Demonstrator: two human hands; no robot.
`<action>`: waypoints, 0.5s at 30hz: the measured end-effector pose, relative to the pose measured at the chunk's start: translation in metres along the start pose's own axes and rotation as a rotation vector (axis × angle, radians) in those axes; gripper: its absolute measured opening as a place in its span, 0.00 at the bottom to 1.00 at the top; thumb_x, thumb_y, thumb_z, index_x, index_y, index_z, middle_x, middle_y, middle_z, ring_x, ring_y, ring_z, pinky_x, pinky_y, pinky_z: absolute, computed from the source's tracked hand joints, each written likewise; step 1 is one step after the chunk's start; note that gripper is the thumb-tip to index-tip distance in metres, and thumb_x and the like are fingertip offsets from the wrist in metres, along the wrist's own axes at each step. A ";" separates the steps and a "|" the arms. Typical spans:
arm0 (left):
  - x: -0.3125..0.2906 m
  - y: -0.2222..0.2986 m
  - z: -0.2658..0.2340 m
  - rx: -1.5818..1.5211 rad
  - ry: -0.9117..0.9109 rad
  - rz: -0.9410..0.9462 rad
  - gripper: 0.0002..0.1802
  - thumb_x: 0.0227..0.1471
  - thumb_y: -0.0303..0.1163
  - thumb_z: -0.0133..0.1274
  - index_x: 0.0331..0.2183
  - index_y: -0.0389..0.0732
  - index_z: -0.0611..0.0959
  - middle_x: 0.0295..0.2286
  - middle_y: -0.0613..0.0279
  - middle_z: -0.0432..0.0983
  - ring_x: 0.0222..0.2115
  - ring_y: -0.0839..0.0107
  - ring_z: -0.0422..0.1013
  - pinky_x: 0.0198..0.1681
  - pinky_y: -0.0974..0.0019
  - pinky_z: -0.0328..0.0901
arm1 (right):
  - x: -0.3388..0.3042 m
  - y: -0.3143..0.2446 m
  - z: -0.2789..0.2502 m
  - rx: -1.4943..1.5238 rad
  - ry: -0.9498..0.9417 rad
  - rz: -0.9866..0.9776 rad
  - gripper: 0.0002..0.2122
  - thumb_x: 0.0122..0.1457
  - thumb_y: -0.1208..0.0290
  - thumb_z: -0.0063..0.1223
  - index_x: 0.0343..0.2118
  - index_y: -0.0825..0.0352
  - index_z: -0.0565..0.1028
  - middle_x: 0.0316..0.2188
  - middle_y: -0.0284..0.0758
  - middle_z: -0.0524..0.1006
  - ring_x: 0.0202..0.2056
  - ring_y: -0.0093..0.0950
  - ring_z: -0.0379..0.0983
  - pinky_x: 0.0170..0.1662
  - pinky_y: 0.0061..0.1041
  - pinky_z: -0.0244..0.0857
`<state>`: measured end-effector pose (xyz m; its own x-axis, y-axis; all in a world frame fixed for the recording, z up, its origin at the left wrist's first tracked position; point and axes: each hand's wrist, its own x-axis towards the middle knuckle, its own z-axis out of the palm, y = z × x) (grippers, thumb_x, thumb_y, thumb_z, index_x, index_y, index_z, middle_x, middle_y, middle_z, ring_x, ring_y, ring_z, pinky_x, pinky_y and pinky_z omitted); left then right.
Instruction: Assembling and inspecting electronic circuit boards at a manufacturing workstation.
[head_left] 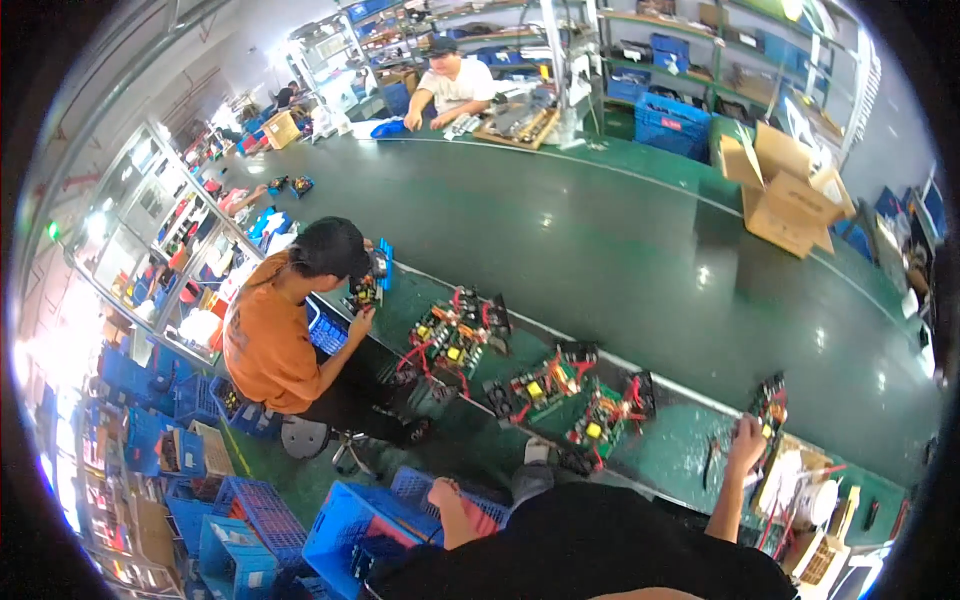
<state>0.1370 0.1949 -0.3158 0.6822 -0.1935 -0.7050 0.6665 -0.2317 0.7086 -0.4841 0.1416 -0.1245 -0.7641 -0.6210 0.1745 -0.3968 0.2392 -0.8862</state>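
My right hand (pixel 745 445) is closed on a circuit board (pixel 770 412) with dark and yellow parts, at the bench's inner edge on the right. Beside that hand, a pair of pliers (pixel 711 462) lies on the green bench (pixel 670 440). My left hand (pixel 444 494) is low at my left side, above a blue crate (pixel 345 520) with reddish stuff in it. Its fingers look curled, and whatever they may hold is too small to make out. Between my hands, circuit boards with red wires (pixel 598 420) lie on the bench, with another pair (pixel 455 340) farther left.
A dark conveyor belt (pixel 620 240) runs past the bench. An orange-shirted person (pixel 275 335) sits at left handling a board; another person (pixel 460 85) works across the belt. An open cardboard box (pixel 790 205) stands far right. Blue crates (pixel 235 545) crowd the floor at left.
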 end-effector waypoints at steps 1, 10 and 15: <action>-0.005 -0.015 -0.006 -0.207 -0.019 -0.091 0.08 0.50 0.33 0.49 0.22 0.42 0.77 0.18 0.59 0.71 0.19 0.65 0.70 0.20 0.64 0.66 | 0.003 -0.005 -0.035 0.082 -0.059 0.089 0.10 0.58 0.73 0.47 0.34 0.74 0.79 0.22 0.34 0.78 0.22 0.20 0.70 0.27 0.22 0.64; -0.050 -0.089 0.001 0.435 -0.436 -0.004 0.12 0.54 0.40 0.50 0.27 0.43 0.79 0.19 0.60 0.71 0.22 0.66 0.72 0.20 0.59 0.64 | -0.031 -0.229 -0.267 -0.520 -0.156 -0.303 0.12 0.64 0.69 0.44 0.38 0.75 0.74 0.23 0.38 0.75 0.23 0.25 0.70 0.29 0.27 0.64; -0.082 -0.060 -0.058 0.586 -1.136 -0.341 0.13 0.55 0.31 0.52 0.43 0.38 0.75 0.29 0.61 0.73 0.30 0.70 0.70 0.32 0.66 0.65 | -0.086 -0.330 -0.307 -0.831 -0.105 -0.633 0.09 0.60 0.70 0.55 0.39 0.68 0.80 0.29 0.40 0.82 0.27 0.33 0.80 0.29 0.26 0.72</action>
<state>0.0586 0.2798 -0.2993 -0.3138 -0.6632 -0.6795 0.3298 -0.7472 0.5770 -0.4432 0.3453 0.2842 -0.2629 -0.8638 0.4298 -0.9632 0.2606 -0.0655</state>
